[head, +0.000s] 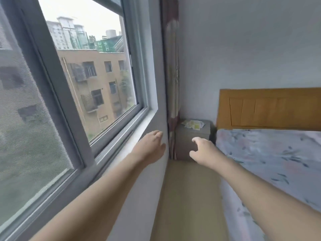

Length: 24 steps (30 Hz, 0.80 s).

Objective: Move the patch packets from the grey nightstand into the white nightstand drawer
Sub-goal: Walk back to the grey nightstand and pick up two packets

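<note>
I am seeing the patch packets [192, 124] lying in a loose heap on top of the grey nightstand [184, 145] at one o'clock, wedged between curtain [172, 94] and bed [271, 164]. My left hand [151, 147] and right hand [203, 149] are reaching forward, fingers loosely curled, holding nothing.
</note>
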Available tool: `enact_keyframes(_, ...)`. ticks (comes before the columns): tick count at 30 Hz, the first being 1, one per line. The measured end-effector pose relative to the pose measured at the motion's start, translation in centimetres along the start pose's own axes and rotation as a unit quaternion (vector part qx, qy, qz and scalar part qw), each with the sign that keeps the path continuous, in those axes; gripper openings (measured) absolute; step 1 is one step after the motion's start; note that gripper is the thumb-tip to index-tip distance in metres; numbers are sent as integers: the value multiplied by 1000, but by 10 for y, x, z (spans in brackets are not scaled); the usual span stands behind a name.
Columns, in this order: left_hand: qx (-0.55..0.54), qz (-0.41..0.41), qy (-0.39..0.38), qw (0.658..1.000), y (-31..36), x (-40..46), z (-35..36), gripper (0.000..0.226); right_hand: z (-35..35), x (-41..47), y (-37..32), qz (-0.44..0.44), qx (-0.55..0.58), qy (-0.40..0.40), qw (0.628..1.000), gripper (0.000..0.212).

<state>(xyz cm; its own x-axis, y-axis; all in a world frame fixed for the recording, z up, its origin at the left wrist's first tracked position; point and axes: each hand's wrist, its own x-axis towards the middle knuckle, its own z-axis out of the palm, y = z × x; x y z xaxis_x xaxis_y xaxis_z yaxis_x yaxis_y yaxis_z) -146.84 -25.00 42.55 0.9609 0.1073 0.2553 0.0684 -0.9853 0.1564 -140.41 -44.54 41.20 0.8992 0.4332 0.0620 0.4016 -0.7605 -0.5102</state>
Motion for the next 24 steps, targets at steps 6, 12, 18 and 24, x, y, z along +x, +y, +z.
enact_keyframes(6,-39,-21,-21,999,-19,179,34,41,-20,152,60,41,17,23,999,57)
enact_keyframes(12,-70,-18,-19,997,-23,338,64,38,-50,290,93,65,21,50,996,52)
enact_keyframes(18,-100,14,-56,993,-48,488,138,38,-31,436,143,102,24,34,994,53)
enact_keyframes(24,-191,-19,-78,978,-86,674,194,26,-20,606,200,167,30,43,985,55)
